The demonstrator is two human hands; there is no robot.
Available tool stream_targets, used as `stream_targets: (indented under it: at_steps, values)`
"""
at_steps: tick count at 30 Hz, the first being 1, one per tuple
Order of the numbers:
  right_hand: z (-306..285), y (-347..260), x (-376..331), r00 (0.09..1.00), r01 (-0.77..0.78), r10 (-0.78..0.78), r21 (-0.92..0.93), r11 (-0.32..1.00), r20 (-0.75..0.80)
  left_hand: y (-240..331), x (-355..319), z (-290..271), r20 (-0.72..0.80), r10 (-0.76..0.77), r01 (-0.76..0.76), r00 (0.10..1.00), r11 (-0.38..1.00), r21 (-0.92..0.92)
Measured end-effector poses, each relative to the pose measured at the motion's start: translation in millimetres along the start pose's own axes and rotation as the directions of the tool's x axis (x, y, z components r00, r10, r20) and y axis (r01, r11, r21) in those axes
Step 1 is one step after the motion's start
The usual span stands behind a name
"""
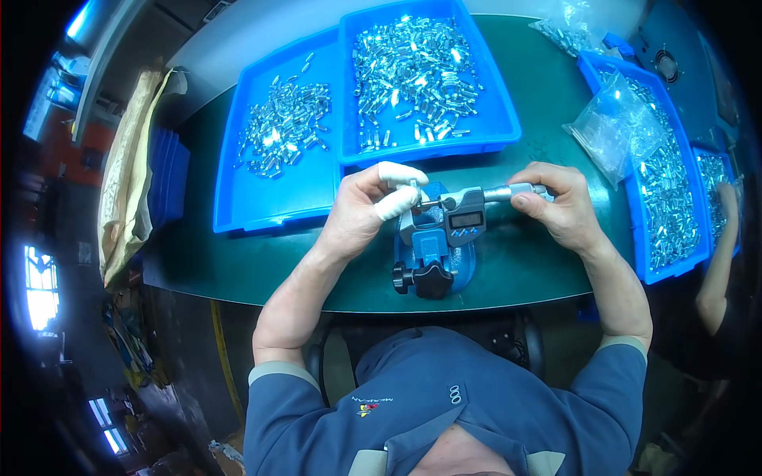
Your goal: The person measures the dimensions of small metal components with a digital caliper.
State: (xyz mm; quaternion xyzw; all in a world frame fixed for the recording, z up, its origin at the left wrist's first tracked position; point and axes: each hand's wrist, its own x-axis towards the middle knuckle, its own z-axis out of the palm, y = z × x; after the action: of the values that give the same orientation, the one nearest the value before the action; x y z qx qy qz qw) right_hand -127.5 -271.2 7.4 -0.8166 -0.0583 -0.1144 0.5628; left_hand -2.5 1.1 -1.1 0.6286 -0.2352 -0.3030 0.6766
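Note:
A digital micrometer (464, 216) is clamped in a blue stand (432, 247) with black knobs, near the table's front edge. My left hand (367, 205), with white covers on its thumb and a finger, pinches a small metal pin (415, 189) at the micrometer's measuring gap. The pin is partly hidden by the fingertips. My right hand (559, 204) grips the micrometer's thimble between thumb and fingers. Beyond my hands are two blue trays: the left tray (274, 208) holds a smaller heap of metal pins (284, 127), the right tray (496, 119) a larger heap (417, 71).
Another blue tray (647, 266) of metal parts stands at the right, a clear plastic bag (619, 131) over its edge. Farther right, a co-worker's arm (717, 266) reaches into a smaller tray (710, 163). Stacked blue trays (168, 178) and brown paper (131, 174) are at left.

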Motion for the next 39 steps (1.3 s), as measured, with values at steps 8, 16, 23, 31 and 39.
stream_targets:
  at_steps: [8, 16, 23, 31, 39]
  values:
    - [0.3, 4.5, -1.0, 0.999, -0.053, 0.053, 0.038, 0.998, 0.003, -1.6, 0.1, -0.3, 0.001, -0.01, 0.01, 1.0, 1.0, -0.006]
    - [0.8, 5.2, -0.6, 1.0, -0.015, 0.016, 0.018, 1.0, -0.008, -0.4, -0.3, -0.3, 0.021, -0.001, 0.001, 1.0, 1.0, -0.015]
    - [-1.1, 4.4, -2.1, 0.999, -0.051, 0.051, 0.029, 0.998, -0.017, -3.6, 2.0, -0.8, 0.035, 0.0, 0.0, 0.999, 1.0, -0.001]
    - [-1.0, -1.5, -1.4, 1.0, 0.0, 0.0, 0.021, 1.0, -0.011, 0.1, 0.7, -0.9, 0.029, -0.011, 0.011, 1.0, 1.0, -0.004]
    - [-1.1, -1.3, -2.0, 0.999, -0.035, 0.035, 0.037, 0.999, 0.002, 2.9, 1.2, -1.4, -0.024, 0.095, -0.094, 0.995, 0.994, 0.051]
